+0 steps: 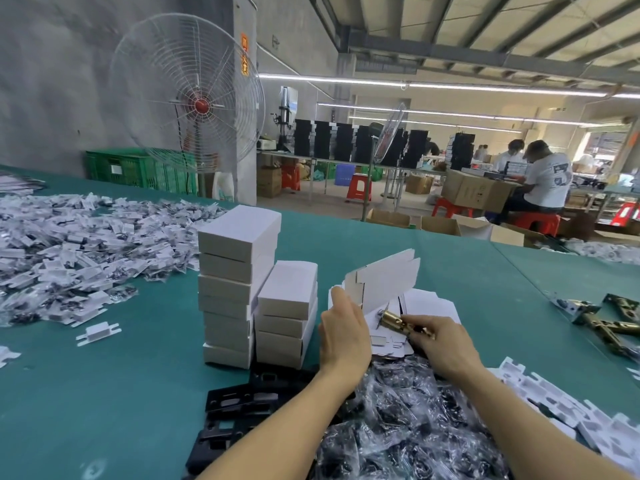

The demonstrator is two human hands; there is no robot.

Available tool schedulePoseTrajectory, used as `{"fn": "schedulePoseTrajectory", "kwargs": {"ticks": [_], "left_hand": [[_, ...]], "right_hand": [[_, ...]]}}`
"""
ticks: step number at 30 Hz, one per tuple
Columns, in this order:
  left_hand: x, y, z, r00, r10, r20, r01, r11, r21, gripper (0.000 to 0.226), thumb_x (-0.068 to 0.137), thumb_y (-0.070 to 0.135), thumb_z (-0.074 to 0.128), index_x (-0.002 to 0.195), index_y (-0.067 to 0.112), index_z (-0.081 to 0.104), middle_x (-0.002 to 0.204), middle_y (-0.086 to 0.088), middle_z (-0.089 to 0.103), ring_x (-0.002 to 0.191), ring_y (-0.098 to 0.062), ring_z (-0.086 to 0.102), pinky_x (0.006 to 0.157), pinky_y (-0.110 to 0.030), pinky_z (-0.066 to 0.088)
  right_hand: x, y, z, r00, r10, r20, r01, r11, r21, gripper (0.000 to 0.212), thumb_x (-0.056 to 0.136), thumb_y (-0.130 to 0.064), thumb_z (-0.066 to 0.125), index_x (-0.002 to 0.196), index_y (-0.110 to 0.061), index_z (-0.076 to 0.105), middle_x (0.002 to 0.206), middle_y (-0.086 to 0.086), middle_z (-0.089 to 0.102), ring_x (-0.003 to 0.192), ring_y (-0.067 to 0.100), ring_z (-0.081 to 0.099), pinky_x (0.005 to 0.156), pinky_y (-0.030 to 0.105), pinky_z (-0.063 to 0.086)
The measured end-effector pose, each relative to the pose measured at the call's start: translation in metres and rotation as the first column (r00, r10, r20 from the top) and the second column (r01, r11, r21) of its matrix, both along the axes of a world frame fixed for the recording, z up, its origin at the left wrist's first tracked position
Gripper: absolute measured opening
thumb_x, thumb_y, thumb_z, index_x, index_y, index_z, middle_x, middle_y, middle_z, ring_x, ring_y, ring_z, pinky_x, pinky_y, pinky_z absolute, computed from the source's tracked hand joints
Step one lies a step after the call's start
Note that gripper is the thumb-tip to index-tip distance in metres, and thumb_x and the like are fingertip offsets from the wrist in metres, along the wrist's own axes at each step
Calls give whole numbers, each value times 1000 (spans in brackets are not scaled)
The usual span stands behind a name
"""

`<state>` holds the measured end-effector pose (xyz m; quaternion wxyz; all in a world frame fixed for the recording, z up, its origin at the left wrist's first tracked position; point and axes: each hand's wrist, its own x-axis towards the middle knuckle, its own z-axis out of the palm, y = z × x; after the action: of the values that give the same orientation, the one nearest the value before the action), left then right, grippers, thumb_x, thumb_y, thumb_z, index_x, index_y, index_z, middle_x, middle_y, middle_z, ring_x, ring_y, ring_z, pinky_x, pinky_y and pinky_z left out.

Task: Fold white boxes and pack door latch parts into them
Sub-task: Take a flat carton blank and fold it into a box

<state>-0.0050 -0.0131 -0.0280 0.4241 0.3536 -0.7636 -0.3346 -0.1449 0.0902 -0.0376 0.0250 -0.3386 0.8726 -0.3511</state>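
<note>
Brass latch in right hand, seemingly over open box

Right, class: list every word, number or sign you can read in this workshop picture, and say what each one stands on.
Orange sign on the grey pillar: characters stacked vertically, too blurred to read.
Dark print on the back of the seated worker's white shirt: blurred, unreadable.
Label on the green crate: too small to read.
White boxes: blank, no print.
</note>
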Motion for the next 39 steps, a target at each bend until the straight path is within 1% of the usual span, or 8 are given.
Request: {"fn": "schedulePoseTrajectory", "kwargs": {"ticks": [5,10,12,19,24,27,32,39], "left_hand": [[5,3,7,989,0,-146,-6,999,-39,35,108,19,31,75,30,22,60,3,37,50,-8,29,51,-10,37],[18,3,18,979,-28,-202,35,999,32,30,107,22,31,77,25,28,68,-2,41,58,-16,39,57,-43,60],[26,6,21,973,-32,-228,51,996,76,28,106,21,33,78,20,31,70,-4,42,61,-19,41,58,-57,58],[63,20,23,986,-29,-163,59,982,182,21,101,21,45,82,19,35,75,-4,51,64,-28,63,46,-32,39],[91,30,30,993,89,81,-71,977,-202,56,84,34,70,128,37,34,114,10,31,102,-4,27,80,-23,31],[103,42,37,975,-62,214,160,864,-477,64,84,68,51,137,32,51,138,3,42,125,-13,37,108,-31,26],[110,50,33,771,-326,547,525,812,-255,120,58,95,49,150,48,-11,165,12,3,152,-7,-2,124,-50,-5],[132,46,41,676,-731,95,717,682,142,107,58,78,79,142,67,13,143,38,37,129,10,44,104,-22,43]], "right_hand": [[2,2,3,998,50,-26,-48,995,86,36,92,-23,65,126,-35,63,115,-2,70,95,21,64,81,33,49],[5,12,13,992,37,118,-23,993,-116,57,84,-22,76,134,-14,51,133,5,57,118,23,54,96,35,42],[8,20,21,966,73,246,-1,960,-281,58,80,-19,80,130,-17,49,128,5,58,115,22,55,91,36,44],[33,57,49,777,270,568,232,717,-658,29,95,-7,61,122,-16,60,101,12,72,78,23,69,62,33,59],[62,82,58,756,316,574,187,736,-651,24,92,-1,62,117,-2,61,104,18,70,73,22,68,53,26,58],[84,85,61,795,285,535,135,778,-614,16,93,0,62,108,-3,65,90,13,69,63,16,63,47,24,53],[126,88,66,739,430,518,2,768,-641,13,90,4,61,99,-1,69,81,10,71,60,14,62,45,24,48],[162,88,85,756,594,275,-313,697,-645,29,92,-44,56,109,-26,72,111,2,72,98,13,69,79,27,53]]}}
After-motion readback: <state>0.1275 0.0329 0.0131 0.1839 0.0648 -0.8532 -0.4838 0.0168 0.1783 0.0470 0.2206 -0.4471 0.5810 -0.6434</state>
